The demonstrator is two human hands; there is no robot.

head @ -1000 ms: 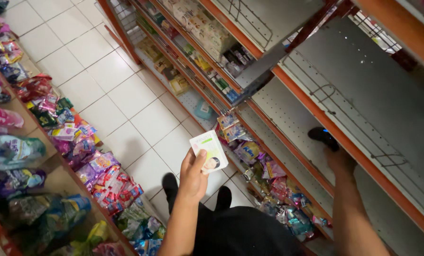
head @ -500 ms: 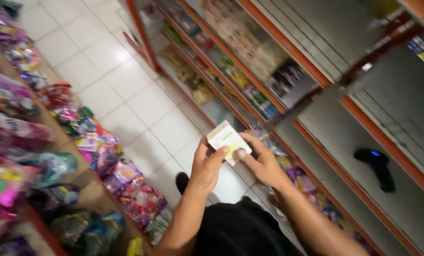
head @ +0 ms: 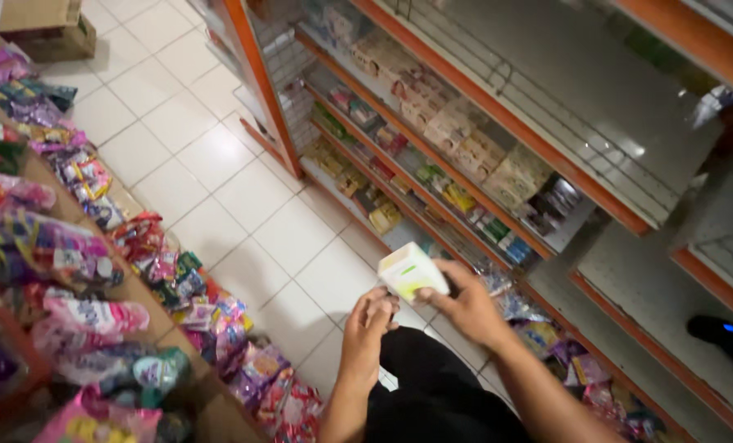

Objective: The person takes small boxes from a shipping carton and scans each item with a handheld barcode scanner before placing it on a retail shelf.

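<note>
Mid-handling: box (head: 413, 273) at lower centre of frame, clamped in right hand (head: 465, 308); left hand (head: 366, 326) just beside it, fingers loosely curled, holding nothing. Next, probably: steadying with both hands before shelving.

A small white-and-lime cardboard box (head: 413, 274) sits above the aisle, flanked by bright pink and purple plastic pouches (head: 79, 254) left, beige cartons (head: 465, 148) shelved right.
</note>
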